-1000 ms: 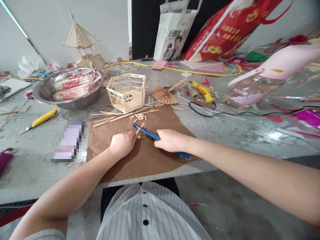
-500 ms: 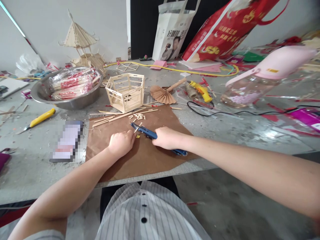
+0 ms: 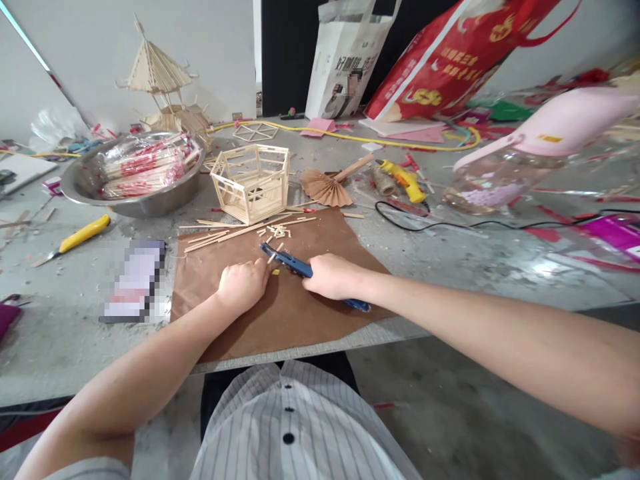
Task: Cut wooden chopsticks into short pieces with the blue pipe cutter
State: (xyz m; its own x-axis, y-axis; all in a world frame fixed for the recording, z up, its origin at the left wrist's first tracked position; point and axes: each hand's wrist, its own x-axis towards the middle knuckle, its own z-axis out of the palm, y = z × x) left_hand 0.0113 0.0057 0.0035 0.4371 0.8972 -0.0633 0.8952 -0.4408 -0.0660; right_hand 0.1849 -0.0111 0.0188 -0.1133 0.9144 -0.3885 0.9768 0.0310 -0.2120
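My right hand [image 3: 331, 276] is wrapped round a pair of blue hand shears [image 3: 294, 264] lying at a slant over the brown sheet [image 3: 300, 327]. Between the fingertips of my left hand [image 3: 242, 287] is a thin wooden stick [image 3: 273, 256], its far end across the shears' jaws. Just beyond the jaws lie several short cut stick pieces [image 3: 280, 231]. Longer sticks [image 3: 210, 243] rest along the sheet's back edge. Behind them stands a hexagonal stick frame [image 3: 250, 193].
A steel basin [image 3: 150, 203] of wrapped stick bundles stands back left, before a stick pagoda [image 3: 157, 70]. A yellow knife [image 3: 83, 235] and a phone [image 3: 134, 280] lie left. Rightward are a paper fan [image 3: 327, 190], a yellow glue gun [image 3: 413, 189], its black cord, and a pink-lidded bottle [image 3: 520, 160].
Very little differs. The shears and my right hand have shifted slightly to the left; my left hand keeps its hold on the stick at the jaws.
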